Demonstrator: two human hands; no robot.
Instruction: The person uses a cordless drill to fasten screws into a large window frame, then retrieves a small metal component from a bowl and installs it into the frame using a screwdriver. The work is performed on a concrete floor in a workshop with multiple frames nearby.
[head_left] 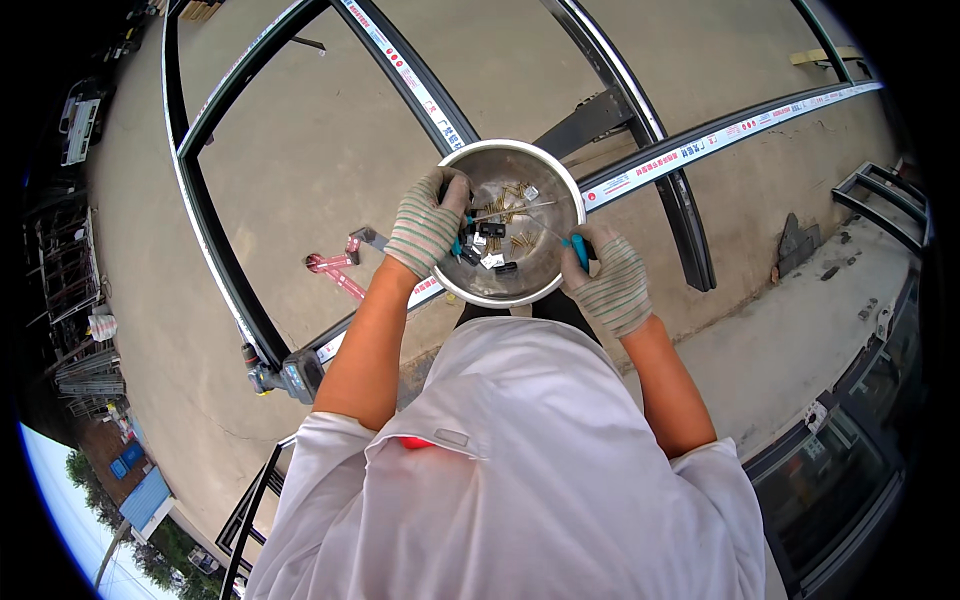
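Note:
A round metal bowl sits in front of my body, over the joint of a dark frame. Inside it lie brass-coloured screws, small black plastic pieces and little white pieces. My left hand, in a striped knit glove, is closed at the bowl's left rim with the thumb over its inside. Bits of teal show beside its fingers, and a thin metal shaft reaches across the bowl from there. At the right rim my gloved right hand is closed around a screwdriver's teal handle, its shaft pointing into the bowl.
Long dark frame bars with a printed protective film cross the concrete floor. A cordless power tool rests at the frame's lower left corner. Near it lies a red clamp-like tool. Dark-framed glass panels stand at the lower right.

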